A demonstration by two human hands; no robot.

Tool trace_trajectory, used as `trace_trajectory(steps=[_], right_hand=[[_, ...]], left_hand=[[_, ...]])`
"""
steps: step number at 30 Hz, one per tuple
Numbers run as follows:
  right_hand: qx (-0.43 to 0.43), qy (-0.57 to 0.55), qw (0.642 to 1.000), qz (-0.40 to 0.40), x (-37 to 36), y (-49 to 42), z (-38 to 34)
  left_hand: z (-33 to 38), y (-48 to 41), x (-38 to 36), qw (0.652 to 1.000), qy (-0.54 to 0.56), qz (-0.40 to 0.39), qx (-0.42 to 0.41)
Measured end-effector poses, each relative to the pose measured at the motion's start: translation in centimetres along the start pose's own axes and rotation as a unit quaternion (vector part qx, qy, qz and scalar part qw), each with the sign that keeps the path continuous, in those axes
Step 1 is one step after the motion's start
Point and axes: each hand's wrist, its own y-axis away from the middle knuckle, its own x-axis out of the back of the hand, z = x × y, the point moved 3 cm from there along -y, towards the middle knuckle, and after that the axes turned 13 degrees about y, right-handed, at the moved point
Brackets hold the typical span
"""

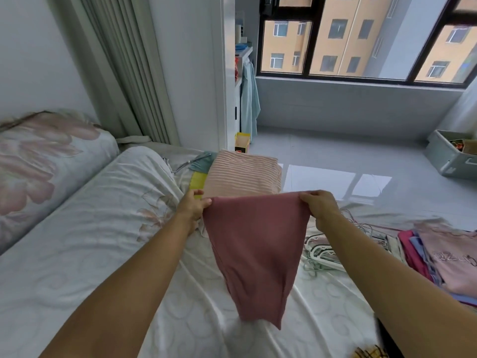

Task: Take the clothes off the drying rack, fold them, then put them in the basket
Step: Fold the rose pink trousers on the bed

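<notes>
Both hands are over the bed (103, 241). Left hand (195, 206) pinches the top left corner of the dusty-pink garment (255, 249), and right hand (320, 208) pinches the top right corner. Top edge is pulled taut between them, and the rest hangs tapering toward the sheet. Folded pink striped piece (245, 174) lies on the bed just beyond. Hangers (322, 254) are piled to the right, with a stack of folded clothes (451, 259) further right. A grey storage box (446, 158) sits on the floor, far right.
</notes>
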Motion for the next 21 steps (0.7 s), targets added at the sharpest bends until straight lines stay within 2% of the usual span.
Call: trace_trajectory(steps=[3,8,12,16,21], right_hand=[[0.019,-0.022,1.0,0.011,-0.4,-1.5,-1.6],[0.094,-0.099,0.99,0.019,0.0,-1.4,-4.9],[0.143,-0.157,0.977,0.009,1.1,1.3,-5.9],[0.139,-0.147,0.979,-0.003,1.3,5.2,0.1],[-0.037,-0.059,0.996,-0.06,-0.7,9.5,16.9]], left_hand=[[1.5,-2.3,0.6,0.998,-0.03,-0.004,-0.05],[5.8,-1.8,1.4,0.983,0.127,0.019,-0.135],[7.8,2.6,2.9,0.966,0.171,0.002,-0.192],[2.6,8.6,3.9,0.967,0.205,-0.007,-0.149],[-13.8,16.5,3.6,0.984,0.175,0.003,-0.009]])
